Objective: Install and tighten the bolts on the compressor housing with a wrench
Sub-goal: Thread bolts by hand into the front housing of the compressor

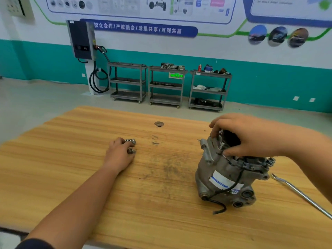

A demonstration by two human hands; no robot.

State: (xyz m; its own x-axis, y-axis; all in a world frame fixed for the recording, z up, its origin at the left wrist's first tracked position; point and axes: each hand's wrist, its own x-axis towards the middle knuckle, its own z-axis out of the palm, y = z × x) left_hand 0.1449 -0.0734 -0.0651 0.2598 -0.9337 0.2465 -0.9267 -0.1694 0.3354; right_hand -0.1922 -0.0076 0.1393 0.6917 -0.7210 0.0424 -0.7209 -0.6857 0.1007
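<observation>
A grey metal compressor (224, 175) with a white and blue label stands tilted on the wooden table (89, 177), right of centre. My right hand (242, 135) grips its upper end, fingers curled over the dark opening. A small heap of silver bolts (130, 145) lies left of centre. My left hand (120, 155) rests on the table with its fingertips curled on those bolts. A long silver wrench (301, 194) lies on the table to the right of the compressor, untouched.
A round grommet hole (159, 124) sits in the table near its far edge. A black wire (220, 206) trails from the compressor toward me. Three grey shelf carts (167, 85) and a wall charger (81, 40) stand against the far wall.
</observation>
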